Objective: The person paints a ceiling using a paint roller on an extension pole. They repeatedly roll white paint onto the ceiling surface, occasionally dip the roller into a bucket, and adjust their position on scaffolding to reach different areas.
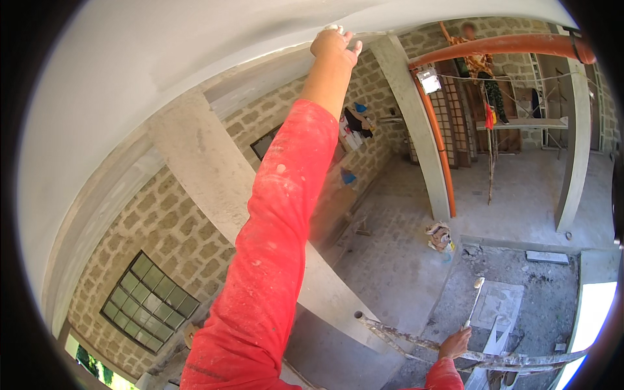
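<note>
My left arm, in a dusty red sleeve, stretches up to the pale ceiling [149, 58]. At the ceiling's lower edge, my left hand [331, 45] is closed over a small white thing [334, 28], too hidden to name, with some fingers lifted away. Low on the right, my right hand [455, 343] grips a slim stick tool with a white tip [477, 296], tip pointing up and away. Beside that hand runs a worn, paint-splashed pole [416, 339], part of a railing below me; whether the hand touches it I cannot tell.
A concrete beam [208, 162] crosses beneath my arm. Far below lie the rough floor, a crumpled sack [440, 236] and a light slab [547, 257]. An orange pipe [507, 47] spans the upper right. Behind it another person [480, 62] is up on a plank platform [526, 123].
</note>
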The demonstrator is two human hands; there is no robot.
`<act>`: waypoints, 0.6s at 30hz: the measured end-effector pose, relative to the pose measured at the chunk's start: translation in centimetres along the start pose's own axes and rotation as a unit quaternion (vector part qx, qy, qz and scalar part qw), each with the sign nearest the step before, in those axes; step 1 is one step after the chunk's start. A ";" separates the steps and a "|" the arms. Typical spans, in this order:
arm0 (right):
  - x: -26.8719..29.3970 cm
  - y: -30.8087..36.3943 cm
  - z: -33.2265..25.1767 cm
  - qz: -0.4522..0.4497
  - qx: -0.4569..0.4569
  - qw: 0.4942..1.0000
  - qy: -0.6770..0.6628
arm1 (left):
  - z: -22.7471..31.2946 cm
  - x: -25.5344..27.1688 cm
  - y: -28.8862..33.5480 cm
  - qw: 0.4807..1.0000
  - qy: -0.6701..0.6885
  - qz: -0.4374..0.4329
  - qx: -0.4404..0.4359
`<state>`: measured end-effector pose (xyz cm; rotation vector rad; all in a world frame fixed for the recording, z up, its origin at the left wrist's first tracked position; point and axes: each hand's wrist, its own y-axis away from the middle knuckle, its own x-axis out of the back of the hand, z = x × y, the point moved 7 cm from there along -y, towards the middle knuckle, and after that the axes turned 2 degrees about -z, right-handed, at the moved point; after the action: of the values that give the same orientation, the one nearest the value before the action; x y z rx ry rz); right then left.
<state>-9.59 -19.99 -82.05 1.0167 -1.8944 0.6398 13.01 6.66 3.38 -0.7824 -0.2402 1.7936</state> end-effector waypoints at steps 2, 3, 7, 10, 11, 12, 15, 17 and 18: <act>-0.4 0.1 0.0 -0.008 0.008 1.000 0.006 | -3.3 3.3 -1.2 0.993 -0.047 0.058 0.095; -0.7 0.1 0.0 -0.012 0.010 1.000 0.005 | -4.0 4.1 -1.9 0.994 -0.047 0.057 0.086; -0.5 0.2 0.0 -0.010 0.013 1.000 -0.010 | -5.1 5.4 -4.7 0.998 -0.035 0.033 0.029; -1.2 0.1 0.4 -0.008 0.016 1.000 -0.004 | -4.6 4.7 -7.4 1.000 -0.003 0.000 0.009; -1.1 0.0 0.4 -0.015 0.014 1.000 0.004 | -4.3 4.6 -8.3 1.000 0.011 -0.009 0.005; -0.9 0.1 0.2 -0.022 0.013 1.000 0.012 | -4.1 4.7 -9.1 1.000 0.025 -0.017 0.002; -0.4 0.1 0.1 -0.015 0.003 1.000 0.018 | -3.9 3.2 -10.4 0.999 0.024 -0.041 -0.006; -0.3 0.1 0.0 -0.013 0.004 1.000 0.018 | -3.6 3.4 -11.5 0.999 0.018 -0.040 -0.011; -0.4 0.2 0.1 -0.013 0.005 1.000 0.018 | -3.5 3.6 -12.0 0.999 0.017 -0.036 -0.013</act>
<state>-9.69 -19.76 -82.43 1.0289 -1.8452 0.6490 23.78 13.62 5.57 -0.8121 -0.2661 1.7110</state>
